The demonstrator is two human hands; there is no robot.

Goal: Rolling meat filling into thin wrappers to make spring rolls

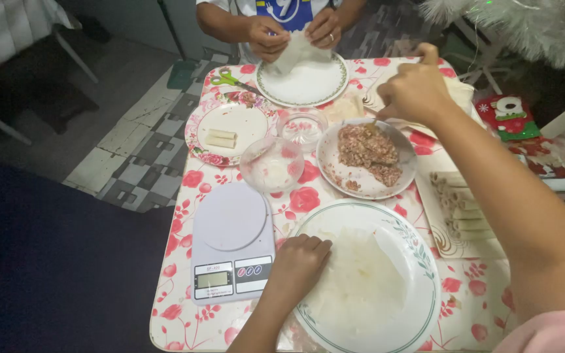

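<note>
Left hand on wrapper, right hand over meat bowl

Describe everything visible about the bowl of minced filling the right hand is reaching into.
The bowl of filling is shallow, round and white with smeared inner walls, upright on the rose-patterned table, mid-right. Brownish-pink minced meat is heaped across its centre and far side. The right hand hovers at its far rim, fist closed, apparently on a utensil.
</note>
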